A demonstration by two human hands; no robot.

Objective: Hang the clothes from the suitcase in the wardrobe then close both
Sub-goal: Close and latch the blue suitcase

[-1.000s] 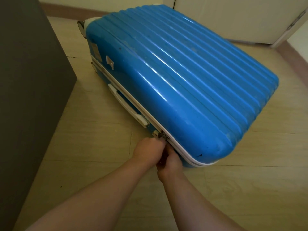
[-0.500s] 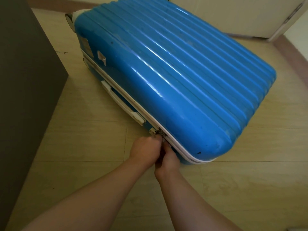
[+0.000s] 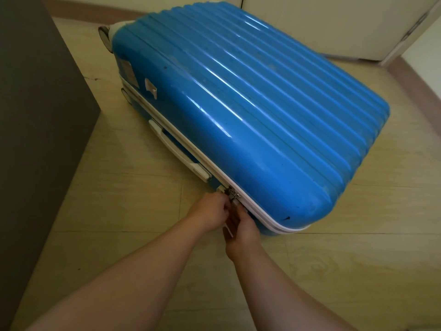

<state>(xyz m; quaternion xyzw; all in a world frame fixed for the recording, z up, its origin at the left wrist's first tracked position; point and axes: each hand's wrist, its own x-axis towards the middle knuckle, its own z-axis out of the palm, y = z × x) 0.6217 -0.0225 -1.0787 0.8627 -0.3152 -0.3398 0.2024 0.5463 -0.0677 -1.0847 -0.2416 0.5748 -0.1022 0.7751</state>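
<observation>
Silver zipper pulls (image 3: 232, 193): small metal tabs, right where your grip is, sitting on the white zip band (image 3: 181, 139).
Left hand (image 3: 210, 214): your fingers are curled in tight, knuckles up, pinching at the lower end of the pulls.
Right hand (image 3: 241, 227): it lies against your left hand, with its back turned up. The fingers reach up under the seam just below the pulls. Their tips are hidden, so you cannot tell whether they pinch anything.
Forearms: both are bare, coming in from the bottom edge and converging on the zip.
Suitcase (image 3: 238, 103): a bright blue hard shell with raised ribs, lying flat on the floor with its lid down. The zip band is closed along the side facing you and around the near corner.
Side handle (image 3: 177, 151): white, on the same side as the pulls, just beyond them.
Sticker (image 3: 128, 71): a worn label on the shell near the far left corner.
Wheel (image 3: 104, 37): it sticks out at that far left corner.
Floor (image 3: 119, 211): pale wood-look boards under the case and your arms.
Dark cabinet (image 3: 35, 115): a tall, flat grey-brown side on your left, near the case but apart from it.
Pale doors (image 3: 322, 25): shut, beyond the far end of the case. You cannot tell whether they belong to the wardrobe.
</observation>
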